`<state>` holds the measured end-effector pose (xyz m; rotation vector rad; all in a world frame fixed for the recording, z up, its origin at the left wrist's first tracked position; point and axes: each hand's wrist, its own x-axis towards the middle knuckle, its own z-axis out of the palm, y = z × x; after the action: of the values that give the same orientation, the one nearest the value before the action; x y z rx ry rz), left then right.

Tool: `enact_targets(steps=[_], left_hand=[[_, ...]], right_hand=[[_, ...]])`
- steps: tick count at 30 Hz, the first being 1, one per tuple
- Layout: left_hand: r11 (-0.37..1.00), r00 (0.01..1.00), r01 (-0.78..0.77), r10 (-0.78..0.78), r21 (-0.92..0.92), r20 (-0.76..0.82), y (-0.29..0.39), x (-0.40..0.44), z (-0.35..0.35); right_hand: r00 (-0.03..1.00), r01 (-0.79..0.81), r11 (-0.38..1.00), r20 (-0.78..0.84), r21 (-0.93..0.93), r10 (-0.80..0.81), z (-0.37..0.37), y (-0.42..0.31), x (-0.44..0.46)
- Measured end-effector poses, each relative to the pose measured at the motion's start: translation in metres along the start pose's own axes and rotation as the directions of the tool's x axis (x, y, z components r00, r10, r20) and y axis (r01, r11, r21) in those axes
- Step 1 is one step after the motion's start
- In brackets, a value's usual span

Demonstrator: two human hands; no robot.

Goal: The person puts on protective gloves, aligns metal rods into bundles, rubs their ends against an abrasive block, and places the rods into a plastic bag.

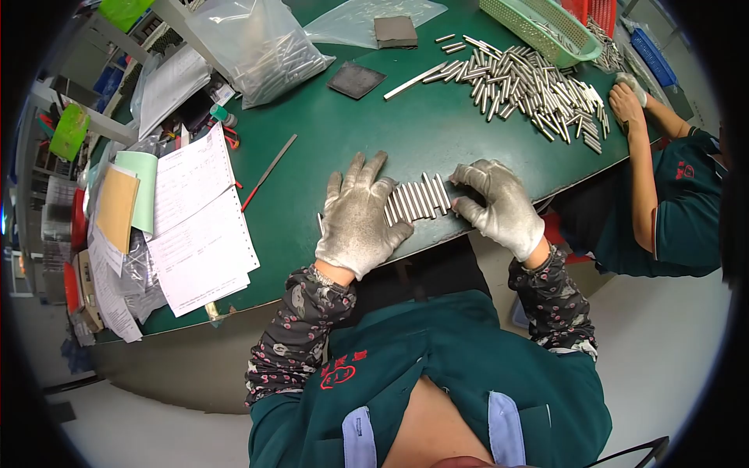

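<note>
A row of metal pins lies side by side near the table's front edge, their ends slightly uneven. Gloved in grey-white, my left hand rests flat over the left part of the row, fingers stretched out and covering several pins. One pin end peeks out at that hand's left side. At the row's right end is my right hand, also gloved, with thumb and fingers curved and apart. Its fingertips are beside the last pin; whether they touch it I cannot tell.
A heap of loose metal pins spreads at the back right, below a green basket. A co-worker's hands are beside it. Papers, a file with a red handle and a bag of pins lie left.
</note>
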<state>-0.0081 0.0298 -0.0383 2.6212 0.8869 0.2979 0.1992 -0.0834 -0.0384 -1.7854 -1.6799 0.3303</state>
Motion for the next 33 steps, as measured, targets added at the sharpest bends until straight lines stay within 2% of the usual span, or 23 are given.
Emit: enact_targets(steps=[4,7,8,9,10,11,12,15,16,19,22,25,26,29,30,33], left_hand=[[0.998,0.996,-0.033,0.029,-0.048,-0.083,0.001,0.0,-0.004],[0.993,0.975,-0.1,0.086,-0.056,-0.204,0.011,-0.001,-0.013],[0.99,0.962,-0.136,0.122,-0.042,-0.243,0.017,-0.002,-0.016],[0.985,0.947,-0.173,0.159,-0.028,-0.281,0.023,-0.001,-0.017],[0.971,0.909,-0.239,0.234,0.028,-0.346,0.025,0.001,-0.015],[0.967,0.907,-0.252,0.245,0.026,-0.343,0.028,0.002,-0.016],[0.964,0.904,-0.264,0.256,0.024,-0.342,0.03,0.002,-0.017],[0.946,0.89,-0.321,0.286,-0.042,-0.356,0.034,0.001,-0.019],[0.939,0.885,-0.338,0.292,-0.068,-0.364,0.034,0.001,-0.021],[0.917,0.889,-0.369,0.302,-0.149,-0.343,0.033,0.001,-0.022],[0.899,0.91,-0.366,0.292,-0.239,-0.294,0.034,0.0,-0.025],[0.852,0.932,-0.34,0.246,-0.399,-0.267,0.033,-0.002,-0.022],[0.825,0.939,-0.326,0.226,-0.461,-0.26,0.03,-0.003,-0.02],[0.725,0.932,-0.35,0.209,-0.593,-0.295,0.019,-0.005,-0.01],[0.743,0.915,-0.391,0.25,-0.543,-0.316,0.012,-0.003,-0.008],[0.751,0.903,-0.405,0.242,-0.521,-0.355,0.01,-0.003,-0.009]], right_hand=[[0.994,0.032,0.99,-0.111,0.139,-0.017,0.0,-0.003,-0.002],[0.995,0.01,0.96,-0.098,0.28,0.019,0.0,-0.021,-0.007],[0.99,-0.139,0.899,0.037,0.415,0.136,-0.004,-0.037,-0.008],[0.983,-0.18,0.861,0.124,0.477,0.136,0.002,-0.039,-0.006],[0.973,-0.22,0.748,0.196,0.627,0.122,0.007,-0.045,-0.005],[0.961,-0.262,0.608,0.263,0.75,0.09,0.011,-0.05,-0.003],[0.933,-0.357,0.479,0.335,0.802,0.135,0.011,-0.051,-0.002],[0.872,-0.488,0.372,0.43,0.789,0.234,0.005,-0.052,-0.004],[0.896,-0.442,0.416,0.368,0.795,0.249,0.012,-0.051,-0.004],[0.898,-0.412,0.412,0.285,0.813,0.335,0.015,-0.063,-0.006],[0.917,-0.394,0.512,0.294,0.763,0.269,0.016,-0.052,-0.005],[0.889,-0.435,0.385,0.322,0.814,0.325,0.011,-0.058,-0.005],[0.876,-0.477,0.41,0.382,0.778,0.293,0.009,-0.052,-0.005],[0.916,-0.399,0.434,0.374,0.808,0.145,0.003,-0.048,-0.006],[0.894,-0.435,0.415,0.438,0.799,0.094,0.001,-0.045,-0.007],[0.911,-0.402,0.296,0.411,0.866,0.034,0.001,-0.051,-0.011]])
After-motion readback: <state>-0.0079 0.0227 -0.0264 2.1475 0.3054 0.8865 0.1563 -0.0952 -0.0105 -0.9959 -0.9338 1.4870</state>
